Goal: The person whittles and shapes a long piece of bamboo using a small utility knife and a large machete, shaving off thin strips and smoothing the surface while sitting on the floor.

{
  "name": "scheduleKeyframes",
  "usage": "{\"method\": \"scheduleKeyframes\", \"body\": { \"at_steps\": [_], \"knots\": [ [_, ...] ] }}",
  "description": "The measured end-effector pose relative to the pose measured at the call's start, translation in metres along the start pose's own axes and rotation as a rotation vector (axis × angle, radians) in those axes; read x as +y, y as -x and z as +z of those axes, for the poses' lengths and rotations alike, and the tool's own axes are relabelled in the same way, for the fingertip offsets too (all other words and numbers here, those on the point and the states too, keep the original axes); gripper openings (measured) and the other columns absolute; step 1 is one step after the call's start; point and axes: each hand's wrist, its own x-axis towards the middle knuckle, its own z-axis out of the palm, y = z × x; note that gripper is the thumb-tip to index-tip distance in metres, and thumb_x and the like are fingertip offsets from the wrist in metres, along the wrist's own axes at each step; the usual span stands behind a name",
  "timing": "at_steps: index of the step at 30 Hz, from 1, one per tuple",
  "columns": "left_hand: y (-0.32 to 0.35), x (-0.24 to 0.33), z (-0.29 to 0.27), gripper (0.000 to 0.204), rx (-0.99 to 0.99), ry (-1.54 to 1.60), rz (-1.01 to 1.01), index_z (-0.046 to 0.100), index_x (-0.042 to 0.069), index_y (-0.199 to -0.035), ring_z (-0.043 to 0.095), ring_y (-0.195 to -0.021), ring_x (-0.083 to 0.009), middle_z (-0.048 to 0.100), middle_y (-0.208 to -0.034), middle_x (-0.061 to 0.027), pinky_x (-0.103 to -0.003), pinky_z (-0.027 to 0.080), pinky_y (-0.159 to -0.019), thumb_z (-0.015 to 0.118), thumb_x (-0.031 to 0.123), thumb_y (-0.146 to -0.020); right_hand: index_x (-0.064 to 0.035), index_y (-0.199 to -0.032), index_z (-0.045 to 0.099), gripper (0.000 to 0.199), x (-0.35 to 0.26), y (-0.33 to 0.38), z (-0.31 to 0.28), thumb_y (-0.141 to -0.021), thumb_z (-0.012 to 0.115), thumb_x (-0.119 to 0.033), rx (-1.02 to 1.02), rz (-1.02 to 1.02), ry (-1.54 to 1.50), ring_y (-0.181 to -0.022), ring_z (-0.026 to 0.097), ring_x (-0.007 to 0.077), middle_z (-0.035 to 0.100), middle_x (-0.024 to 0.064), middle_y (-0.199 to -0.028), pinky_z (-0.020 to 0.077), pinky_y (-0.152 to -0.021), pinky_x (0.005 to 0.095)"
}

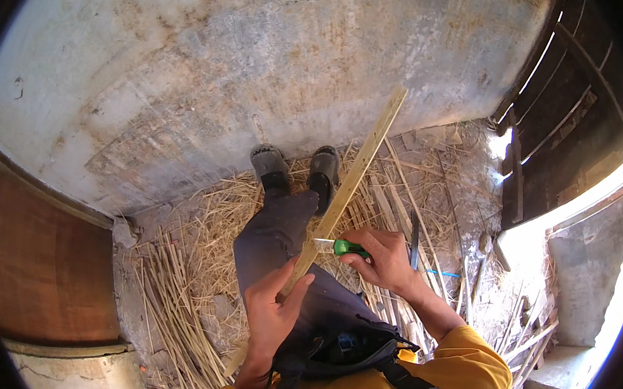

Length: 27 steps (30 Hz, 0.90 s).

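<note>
A long, flat bamboo strip (361, 162) slants up from my lap toward the wall, its far end raised to the right of my shoes. My left hand (271, 313) is closed around its near part, thumb and fingers on either side. In my right hand (388, 262) is a utility knife (349, 249) with a green handle, gripped in curled fingers. Its short metal blade points left and meets the strip just above my left hand. How deep the blade goes cannot be made out.
Straw and shavings (216, 217) cover the floor around my shoes (324, 168). Bundled thin strips (180, 315) lie at the left, and loose strips (398, 200) at the right. A stained wall (262, 68) stands ahead, a brown panel (40, 255) at left. A black bag (344, 345) hangs at my waist.
</note>
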Motion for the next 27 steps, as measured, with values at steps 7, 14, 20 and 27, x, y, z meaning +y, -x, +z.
{"method": "scheduleKeyframes", "body": {
  "at_steps": [7, 14, 20, 27],
  "knots": [
    [0.000, 0.014, 0.001, 0.033, 0.019, 0.023, -0.032, 0.074, -0.003, -0.125, 0.047, -0.060, -0.0080, 0.065, -0.074, -0.0085, -0.028, 0.038, -0.052, 0.079, 0.004, -0.093, -0.0107, -0.114, 0.072, 0.035, -0.003, -0.003, 0.002, -0.090, 0.082, -0.035, 0.024, -0.012, 0.073, -0.068, 0.073, 0.0275, 0.074, 0.0061, -0.087, 0.0561, -0.059, 0.0386],
    [0.004, 0.012, -0.001, 0.028, 0.023, 0.059, -0.101, 0.074, -0.006, -0.121, 0.048, -0.064, -0.0047, 0.065, -0.074, -0.0075, -0.025, 0.038, -0.052, 0.078, 0.004, -0.095, -0.0117, -0.112, 0.074, 0.032, -0.009, -0.006, 0.001, -0.090, 0.082, -0.034, 0.055, -0.035, 0.123, -0.066, 0.072, 0.0254, 0.073, 0.0050, -0.084, 0.0545, -0.056, 0.0376],
    [0.016, 0.003, 0.002, 0.029, 0.030, 0.115, -0.130, 0.074, -0.006, -0.121, 0.045, -0.064, -0.0029, 0.060, -0.072, -0.0014, -0.025, 0.035, -0.052, 0.079, 0.005, -0.095, -0.0061, -0.116, 0.076, 0.032, 0.022, -0.019, -0.009, -0.090, 0.083, -0.024, 0.281, 0.157, 0.136, -0.069, 0.075, 0.0289, 0.079, 0.0135, -0.097, 0.0567, -0.059, 0.0353],
    [0.023, 0.002, -0.004, 0.029, 0.004, 0.129, -0.242, 0.074, -0.004, -0.125, 0.043, -0.065, -0.0003, 0.058, -0.076, 0.0043, -0.021, 0.033, -0.053, 0.077, 0.005, -0.097, -0.0051, -0.115, 0.076, 0.031, 0.026, -0.028, -0.010, -0.090, 0.084, -0.024, 0.243, 0.079, 0.152, -0.070, 0.075, 0.0286, 0.079, 0.0150, -0.098, 0.0576, -0.060, 0.0357]
  ]
}}
